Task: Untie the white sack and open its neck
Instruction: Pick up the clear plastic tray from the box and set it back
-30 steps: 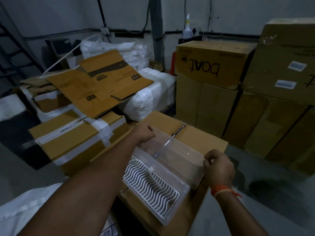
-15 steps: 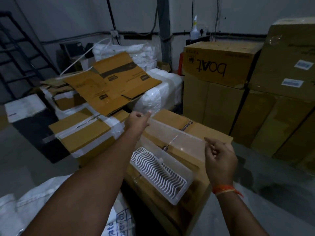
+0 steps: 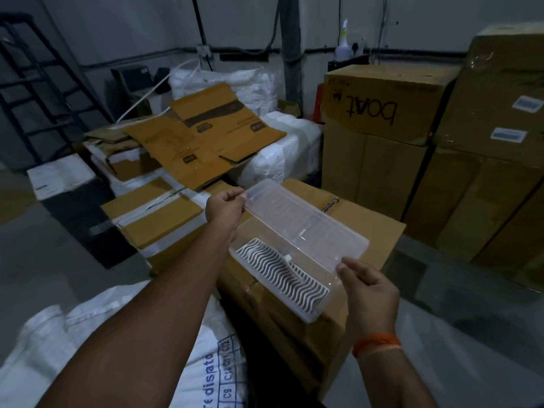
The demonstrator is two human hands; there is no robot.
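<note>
both hands now lifting clear lid [image 3: 306, 225] off tray [image 3: 282, 278]: left hand [image 3: 223, 207] pinches far corner, right hand [image 3: 368, 287] near corner. white sack [image 3: 88, 334] untouched below, i'm off-task.

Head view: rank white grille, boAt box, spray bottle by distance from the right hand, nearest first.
From the right hand:
1. White grille, just left of it, in the clear tray on the carton.
2. boAt box, beyond it on the stack at right.
3. Spray bottle, behind that box by the back wall.
</note>
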